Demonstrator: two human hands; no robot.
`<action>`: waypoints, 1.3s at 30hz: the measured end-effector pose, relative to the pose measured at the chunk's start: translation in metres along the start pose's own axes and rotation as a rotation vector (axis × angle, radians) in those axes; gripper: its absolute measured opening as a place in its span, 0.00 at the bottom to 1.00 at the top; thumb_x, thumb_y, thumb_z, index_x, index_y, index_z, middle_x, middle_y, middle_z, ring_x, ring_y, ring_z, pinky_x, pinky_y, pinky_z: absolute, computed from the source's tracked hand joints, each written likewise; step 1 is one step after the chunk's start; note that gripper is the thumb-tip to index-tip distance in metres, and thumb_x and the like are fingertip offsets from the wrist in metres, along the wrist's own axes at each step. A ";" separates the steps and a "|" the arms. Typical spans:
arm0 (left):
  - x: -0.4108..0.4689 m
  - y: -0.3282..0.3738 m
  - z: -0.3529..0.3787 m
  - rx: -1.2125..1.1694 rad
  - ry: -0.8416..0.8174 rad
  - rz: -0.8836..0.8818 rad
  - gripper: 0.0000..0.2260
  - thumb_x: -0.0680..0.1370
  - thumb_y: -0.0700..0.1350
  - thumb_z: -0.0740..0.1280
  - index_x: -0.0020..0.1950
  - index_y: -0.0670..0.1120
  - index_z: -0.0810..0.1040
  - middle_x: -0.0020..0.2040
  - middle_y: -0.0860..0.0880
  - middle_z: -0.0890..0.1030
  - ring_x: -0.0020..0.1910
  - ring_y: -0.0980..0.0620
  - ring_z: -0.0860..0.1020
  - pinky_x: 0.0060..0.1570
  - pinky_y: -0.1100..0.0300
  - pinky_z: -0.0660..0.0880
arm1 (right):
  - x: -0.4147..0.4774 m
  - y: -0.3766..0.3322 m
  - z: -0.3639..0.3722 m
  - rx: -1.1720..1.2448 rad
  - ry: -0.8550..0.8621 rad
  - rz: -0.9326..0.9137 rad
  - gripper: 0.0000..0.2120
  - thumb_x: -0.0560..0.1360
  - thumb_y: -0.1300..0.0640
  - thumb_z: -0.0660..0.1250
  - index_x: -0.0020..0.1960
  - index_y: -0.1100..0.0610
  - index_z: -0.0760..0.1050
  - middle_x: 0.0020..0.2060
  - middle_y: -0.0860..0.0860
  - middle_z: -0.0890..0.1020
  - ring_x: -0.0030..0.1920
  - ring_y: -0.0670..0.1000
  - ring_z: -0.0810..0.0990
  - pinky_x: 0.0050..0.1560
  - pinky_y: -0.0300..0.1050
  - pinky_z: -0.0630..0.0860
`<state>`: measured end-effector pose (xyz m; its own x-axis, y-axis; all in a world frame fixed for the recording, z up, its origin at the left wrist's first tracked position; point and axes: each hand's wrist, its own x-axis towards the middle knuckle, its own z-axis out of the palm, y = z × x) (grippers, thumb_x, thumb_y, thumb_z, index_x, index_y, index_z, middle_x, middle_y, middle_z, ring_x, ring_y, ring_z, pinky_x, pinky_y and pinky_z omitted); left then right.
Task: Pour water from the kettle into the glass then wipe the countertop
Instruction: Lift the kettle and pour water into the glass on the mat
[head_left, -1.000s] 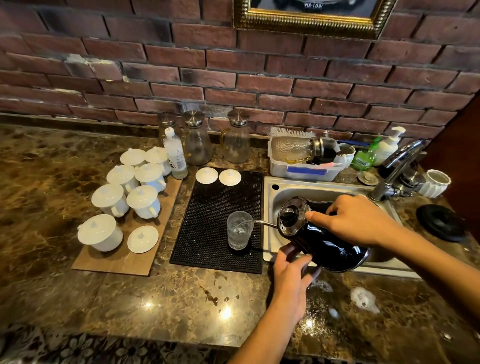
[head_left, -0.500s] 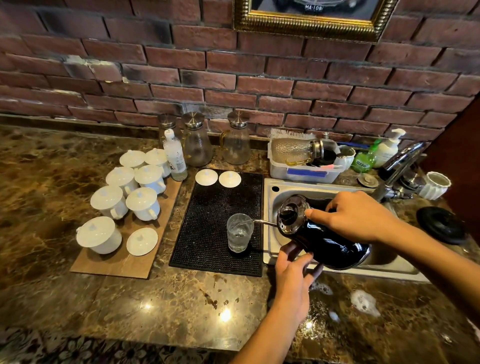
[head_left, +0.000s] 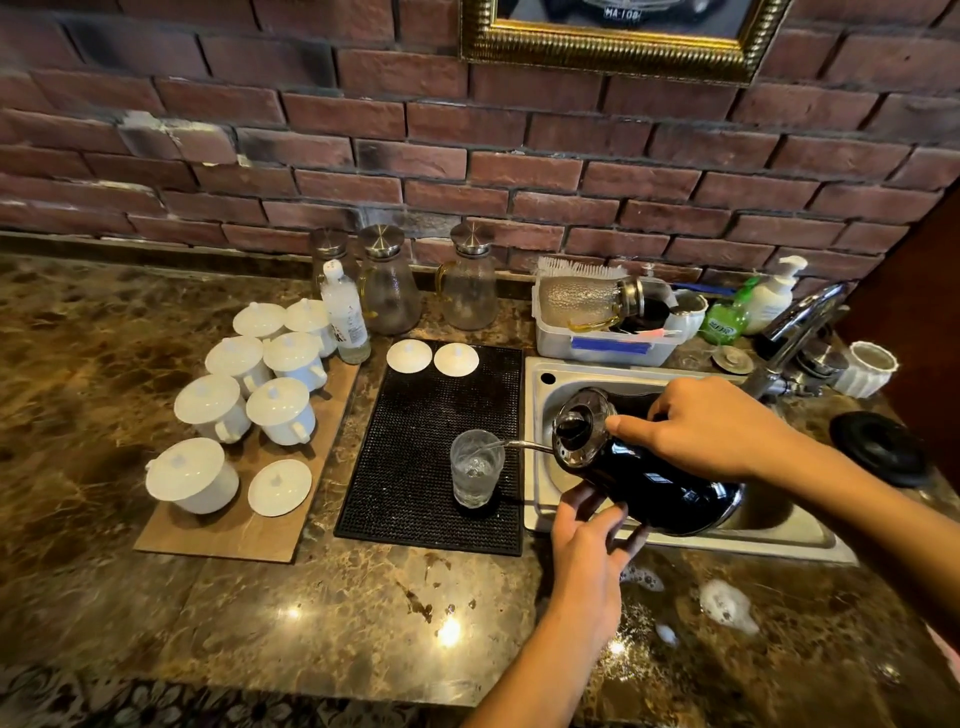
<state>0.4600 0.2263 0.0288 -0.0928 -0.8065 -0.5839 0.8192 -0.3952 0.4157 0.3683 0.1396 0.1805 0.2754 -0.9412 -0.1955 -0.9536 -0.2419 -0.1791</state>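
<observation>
Black kettle (head_left: 654, 483) still pouring into glass (head_left: 476, 467)

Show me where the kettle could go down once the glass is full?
Bare counter left of the wooden board, and counter in front of the black mat. Soapy puddles sit before the sink. The board is crowded with cups.

Right hand (head_left: 711, 431): enters from right of frame, forearm extended, fingers curled closed in a grasp, index finger stretched leftward. Left hand (head_left: 589, 540): rises from lower centre, palm down, fingers spread, loosely cupped underneath.
</observation>
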 end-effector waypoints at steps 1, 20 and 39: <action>0.000 0.000 0.000 -0.005 0.000 -0.002 0.17 0.78 0.29 0.66 0.64 0.43 0.76 0.62 0.39 0.80 0.62 0.41 0.81 0.61 0.38 0.80 | 0.000 0.000 0.000 -0.004 0.001 -0.003 0.33 0.76 0.32 0.63 0.25 0.57 0.65 0.20 0.53 0.66 0.25 0.53 0.67 0.32 0.48 0.62; -0.003 -0.002 0.007 -0.049 -0.029 -0.018 0.16 0.79 0.30 0.64 0.65 0.42 0.75 0.68 0.40 0.75 0.65 0.40 0.78 0.62 0.37 0.79 | 0.003 -0.003 -0.010 -0.081 -0.018 -0.014 0.33 0.76 0.31 0.61 0.26 0.57 0.68 0.22 0.52 0.69 0.26 0.51 0.69 0.33 0.49 0.66; -0.006 0.003 -0.006 0.036 -0.021 0.013 0.15 0.80 0.31 0.65 0.64 0.44 0.76 0.67 0.40 0.77 0.63 0.43 0.80 0.59 0.43 0.82 | 0.004 -0.009 0.003 -0.038 -0.010 -0.002 0.33 0.76 0.33 0.64 0.25 0.57 0.68 0.20 0.51 0.68 0.25 0.51 0.69 0.31 0.48 0.63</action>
<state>0.4663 0.2325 0.0296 -0.0943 -0.8207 -0.5636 0.7994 -0.3999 0.4485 0.3780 0.1392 0.1780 0.2779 -0.9385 -0.2047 -0.9570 -0.2522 -0.1430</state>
